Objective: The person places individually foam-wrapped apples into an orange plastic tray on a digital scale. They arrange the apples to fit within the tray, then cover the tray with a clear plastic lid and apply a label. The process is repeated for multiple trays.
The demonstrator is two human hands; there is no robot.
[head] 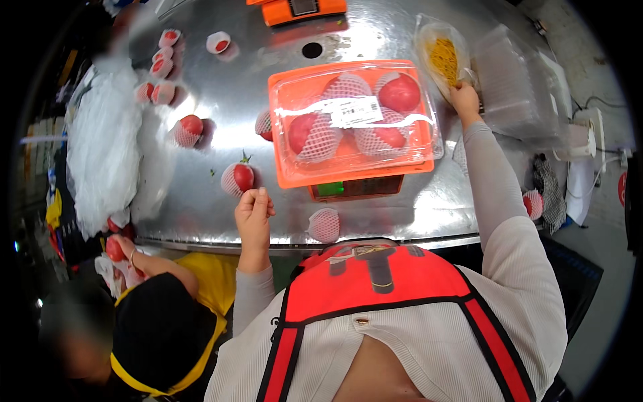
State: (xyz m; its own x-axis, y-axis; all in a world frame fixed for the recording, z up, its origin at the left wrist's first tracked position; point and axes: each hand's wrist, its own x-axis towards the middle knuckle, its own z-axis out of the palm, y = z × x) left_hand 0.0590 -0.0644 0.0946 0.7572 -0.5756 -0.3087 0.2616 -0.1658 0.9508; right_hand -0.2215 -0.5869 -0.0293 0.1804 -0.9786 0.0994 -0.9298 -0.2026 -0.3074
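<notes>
My right hand (465, 102) reaches into a clear plastic bag (421, 53) and pinches at yellow rubber bands (443, 56); its fingertips are partly hidden. Fingers curled, my left hand (255, 216) shows nothing in its grasp. Just beyond it lies a tomato (244, 177) with a green stem and a white foam net. Between my hands, an orange tray (282, 177) rests on a scale (356, 187) with a lit green display. On the tray sits a clear plastic clamshell box (351, 151), lid over several netted tomatoes (399, 93), with a printed label (356, 111) on top.
An empty-looking foam net (324, 225) lies by the metal table's near edge (201, 246). Netted tomatoes (188, 129) spread leftward, near a large plastic bag (103, 151). Stacked clear boxes (517, 85) stand right. A co-worker's hand (125, 248) holds a tomato at lower left.
</notes>
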